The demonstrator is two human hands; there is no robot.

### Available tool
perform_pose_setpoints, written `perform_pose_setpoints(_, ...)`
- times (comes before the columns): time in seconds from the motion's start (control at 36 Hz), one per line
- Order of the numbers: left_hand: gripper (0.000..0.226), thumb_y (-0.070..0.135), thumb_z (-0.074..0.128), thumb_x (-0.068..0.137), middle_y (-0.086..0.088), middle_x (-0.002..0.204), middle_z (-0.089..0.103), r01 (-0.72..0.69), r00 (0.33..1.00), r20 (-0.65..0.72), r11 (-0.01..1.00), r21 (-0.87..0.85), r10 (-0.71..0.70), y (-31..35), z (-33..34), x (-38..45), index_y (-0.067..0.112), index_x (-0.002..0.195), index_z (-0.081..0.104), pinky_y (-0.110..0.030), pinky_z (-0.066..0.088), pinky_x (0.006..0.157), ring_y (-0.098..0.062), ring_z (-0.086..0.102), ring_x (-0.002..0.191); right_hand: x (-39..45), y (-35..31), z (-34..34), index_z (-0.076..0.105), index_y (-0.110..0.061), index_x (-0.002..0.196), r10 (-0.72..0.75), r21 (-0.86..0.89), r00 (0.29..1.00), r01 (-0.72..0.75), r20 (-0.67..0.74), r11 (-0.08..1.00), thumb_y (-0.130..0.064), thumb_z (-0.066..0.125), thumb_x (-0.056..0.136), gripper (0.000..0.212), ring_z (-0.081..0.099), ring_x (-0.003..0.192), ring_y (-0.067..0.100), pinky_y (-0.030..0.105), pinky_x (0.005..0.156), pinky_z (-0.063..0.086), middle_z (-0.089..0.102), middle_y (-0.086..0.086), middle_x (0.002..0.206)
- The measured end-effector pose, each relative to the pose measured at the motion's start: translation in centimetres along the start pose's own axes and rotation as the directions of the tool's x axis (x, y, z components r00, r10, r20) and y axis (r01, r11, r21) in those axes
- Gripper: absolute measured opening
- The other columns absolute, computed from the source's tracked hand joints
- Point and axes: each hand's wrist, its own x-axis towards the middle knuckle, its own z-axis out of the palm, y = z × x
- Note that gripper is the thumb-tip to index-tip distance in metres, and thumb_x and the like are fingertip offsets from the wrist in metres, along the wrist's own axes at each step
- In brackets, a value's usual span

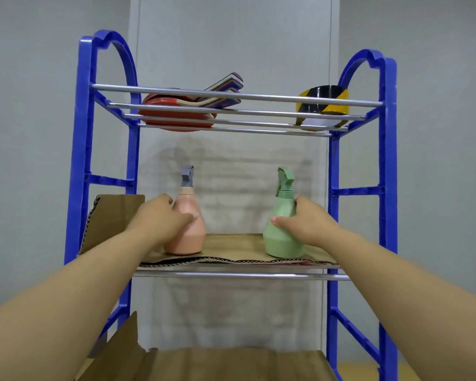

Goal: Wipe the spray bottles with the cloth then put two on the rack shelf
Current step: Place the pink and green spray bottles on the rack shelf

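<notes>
Your left hand [160,218] has its grip closed around the pink spray bottle [187,224], standing on the cardboard [231,247] lining the blue rack [84,160]'s middle shelf. To its right, your right hand [304,222] clasps the green spray bottle [280,235] likewise. Placing looks nearly done; next, release both without tipping them.

Two spray bottles [186,224] [282,229] stand apart on the cardboard-lined middle shelf [231,247], paddles [182,111] above

just one head cam here, sitting close and looking straight ahead at the blue rack [79,166], its middle shelf [239,274] filling center frame.
</notes>
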Motion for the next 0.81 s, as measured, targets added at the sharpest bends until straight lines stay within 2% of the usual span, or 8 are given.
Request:
perform_pose_setpoints(0.06, 0.059, 0.04, 0.066, 0.082, -0.012, 0.12, 0.057, -0.002, 1.0, -0.005, 1.0, 0.01, 0.002, -0.2, -0.4, -0.3, 0.01, 0.129, 0.046, -0.035, 0.048, 0.079, -0.025, 0.053, 0.093, -0.3, -0.3, -0.7, 0.054, -0.017, 0.1, -0.01, -0.022, 1.0, 0.011, 0.013, 1.0, -0.044, 0.063, 0.089, 0.031, 0.055, 0.094, 0.024, 0.034, 0.079, 0.045, 0.06, 0.008, 0.113)
perform_pose_setpoints(0.08, 0.06, 0.04, 0.066, 0.082, -0.012, 0.121, 0.057, -0.005, 1.0, -0.009, 1.0, 0.017, 0.005, -0.3, -0.7, -0.5, 0.011, 0.13, 0.045, -0.034, 0.047, 0.078, -0.025, 0.053, 0.093, -0.6, -0.4, -1.1, 0.056, -0.016, 0.101, -0.016, -0.03, 1.0, 0.017, 0.013, 0.999, -0.044, 0.062, 0.09, 0.031, 0.055, 0.097, 0.025, 0.035, 0.081, 0.044, 0.059, 0.008, 0.112)
perform_pose_setpoints(0.17, 0.057, 0.041, 0.066, 0.081, -0.01, 0.12, 0.059, -0.042, 0.999, -0.024, 0.994, 0.102, 0.044, -0.5, -1.6, -1.3, 0.013, 0.127, 0.049, -0.031, 0.046, 0.076, -0.021, 0.052, 0.089, -1.2, -0.7, -2.1, 0.052, -0.008, 0.125, -0.029, -0.104, 0.998, 0.023, -0.053, 0.994, -0.049, 0.06, 0.089, 0.055, 0.057, 0.111, 0.028, 0.04, 0.091, 0.048, 0.059, 0.009, 0.123)
perform_pose_setpoints(0.28, 0.042, 0.045, 0.065, 0.081, -0.005, 0.106, 0.063, -0.102, 0.994, -0.017, 0.976, 0.193, 0.107, -0.4, -2.8, -3.0, 0.017, 0.112, 0.057, -0.035, 0.052, 0.076, -0.02, 0.059, 0.088, -2.8, -0.9, -3.5, 0.051, -0.013, 0.132, -0.098, -0.171, 0.991, 0.082, -0.088, 0.982, -0.045, 0.059, 0.091, 0.053, 0.058, 0.11, 0.026, 0.041, 0.091, 0.05, 0.06, 0.006, 0.127)
perform_pose_setpoints(0.36, 0.03, 0.047, 0.064, 0.08, 0.0, 0.094, 0.065, -0.159, 0.986, -0.008, 0.962, 0.223, 0.165, -0.4, -3.8, -4.7, 0.022, 0.097, 0.061, -0.032, 0.053, 0.071, -0.014, 0.06, 0.08, -4.5, -0.9, -4.4, 0.057, -0.016, 0.124, -0.16, -0.268, 0.984, 0.135, -0.075, 0.954, -0.043, 0.058, 0.091, 0.043, 0.06, 0.104, 0.023, 0.041, 0.089, 0.052, 0.063, 0.004, 0.119)
perform_pose_setpoints(0.47, 0.024, 0.046, 0.063, 0.081, 0.006, 0.087, 0.065, -0.218, 0.976, 0.031, 0.947, 0.235, 0.217, -0.8, -5.2, -7.6, 0.024, 0.091, 0.064, -0.031, 0.053, 0.069, -0.009, 0.059, 0.077, -7.3, -0.8, -5.2, 0.062, -0.019, 0.11, -0.196, -0.34, 0.98, 0.174, -0.033, 0.924, -0.042, 0.058, 0.091, 0.029, 0.061, 0.096, 0.021, 0.041, 0.084, 0.053, 0.067, 0.0, 0.106)
perform_pose_setpoints(0.61, 0.023, 0.053, 0.064, 0.078, 0.013, 0.081, 0.064, -0.24, 0.971, 0.073, 0.949, 0.203, 0.229, -1.4, -6.4, -11.7, 0.03, 0.08, 0.065, -0.033, 0.054, 0.071, -0.006, 0.059, 0.078, -11.4, -0.2, -5.4, 0.063, -0.024, 0.108, -0.209, -0.362, 0.977, 0.208, 0.036, 0.909, -0.043, 0.058, 0.09, 0.027, 0.061, 0.094, 0.016, 0.04, 0.083, 0.054, 0.066, -0.008, 0.099)
perform_pose_setpoints(0.81, 0.022, 0.05, 0.066, 0.078, 0.014, 0.078, 0.065, -0.26, 0.952, 0.205, 0.953, 0.155, 0.227, -3.3, -6.1, -18.1, 0.028, 0.077, 0.067, -0.018, 0.044, 0.06, 0.001, 0.057, 0.074, -17.6, 0.9, -3.7, 0.064, -0.026, 0.102, -0.225, -0.359, 0.953, 0.286, 0.202, 0.888, -0.047, 0.057, 0.09, 0.025, 0.058, 0.085, 0.011, 0.036, 0.078, 0.054, 0.066, -0.011, 0.097)
